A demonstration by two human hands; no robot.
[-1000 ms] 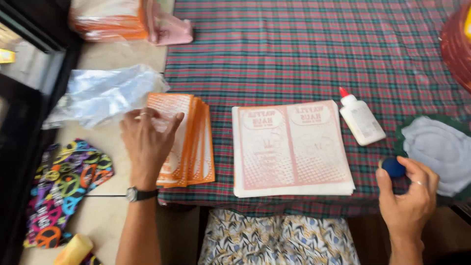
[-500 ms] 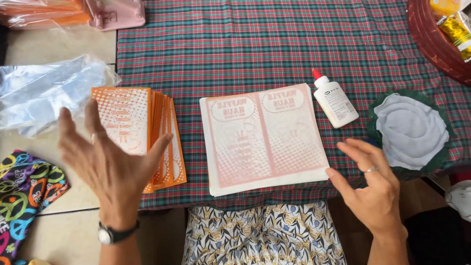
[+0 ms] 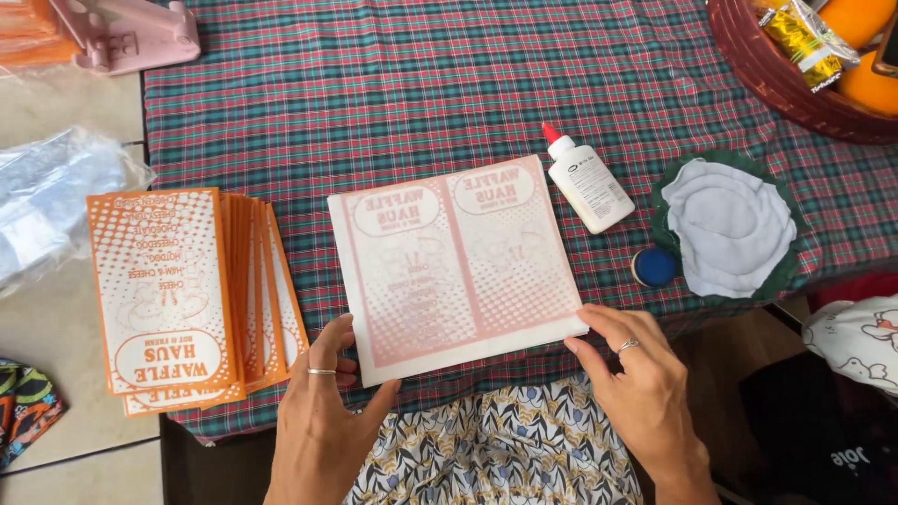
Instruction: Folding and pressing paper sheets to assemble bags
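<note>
While both hands rest low in the frame, the left hand (image 3: pixel 323 411) lies palm down with fingers loosely spread, its fingertips touching the lower left corner of the pink printed sheet stack (image 3: pixel 456 265); a ring shows on one finger. At the left edge of the frame, clear plastic wrap (image 3: pixel 51 201) lies on a pale floor. Just right of it, a fanned stack of orange paper bags (image 3: pixel 178 295) sits on the left end of the surface, partly overhanging the plaid tablecloth (image 3: pixel 374 103). The pink stack lies centre frame, near the front edge of the surface, slightly tilted. The right hand (image 3: pixel 636 379) is also flat and open, fingers spread, its fingertips touching the stack's lower right corner; it holds nothing. Right of the stack stands a white glue bottle (image 3: pixel 587 182) with a red tip, lying tilted on the cloth. Further right, a small blue cap (image 3: pixel 654 266) sits beside a round green dish (image 3: pixel 784 271) holding a white cloth (image 3: pixel 728 224). In the upper right corner, a reddish-brown basket (image 3: pixel 758 70) holds orange fruit (image 3: pixel 856 19) and a gold wrapped packet (image 3: pixel 795 39).
</note>
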